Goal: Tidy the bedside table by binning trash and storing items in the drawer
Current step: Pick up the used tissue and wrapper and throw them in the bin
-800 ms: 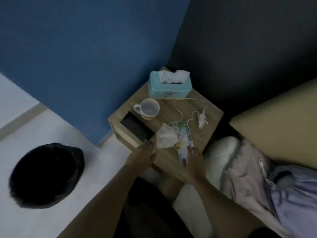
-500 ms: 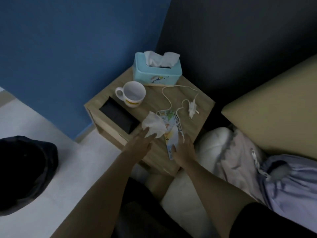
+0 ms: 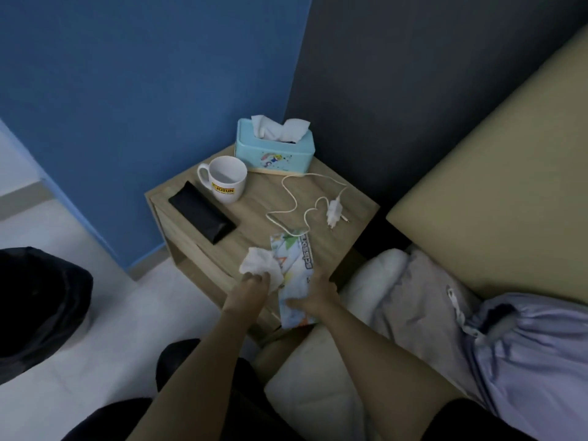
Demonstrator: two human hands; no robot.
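On the wooden bedside table (image 3: 346,230) lie a crumpled white tissue (image 3: 259,265) and a colourful printed wrapper (image 3: 294,275) near the front edge. My left hand (image 3: 249,291) pinches the tissue from below. My right hand (image 3: 316,297) grips the lower part of the wrapper, whose end hangs past the table edge. Further back are a black case (image 3: 202,211), a white mug (image 3: 226,178), a white charger with its cable (image 3: 332,211) and a light blue tissue box (image 3: 275,152).
A black-lined bin (image 3: 38,300) stands on the pale floor at the left. The bed with a beige headboard (image 3: 496,173), white pillow (image 3: 375,275) and lilac bedding (image 3: 534,348) fills the right. Blue wall (image 3: 143,74) behind the table.
Both hands have closed on their things: the left now pinches the tissue, the right has taken hold of the wrapper and drawn it toward the table's front edge. The camera has shifted.
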